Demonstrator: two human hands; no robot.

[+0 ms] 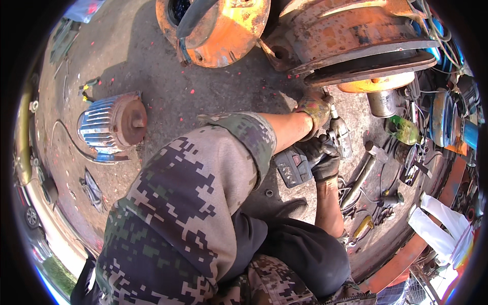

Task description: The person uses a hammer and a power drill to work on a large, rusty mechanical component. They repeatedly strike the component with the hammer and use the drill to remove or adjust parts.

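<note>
My right hand (326,163), in a dark glove, grips the handle of a cordless impact wrench (340,136). The wrench's grey and black battery (294,166) points back toward my knees, and its nose with a socket (333,109) points at the underside of a rusty orange flanged housing (351,40). Beside the socket, at the edge of a dark round plate (371,68) on that housing, is my left hand (312,113) in a yellowish patterned glove. Its fingers look curled; whatever they hold is hidden.
A second orange housing (223,35) stands at the far side. On the left sits a blue finned motor (113,124). To the right lie a hammer (363,175), a green bottle (404,129), a metal cylinder (381,103), cables and white trousers-like cloth (439,226).
</note>
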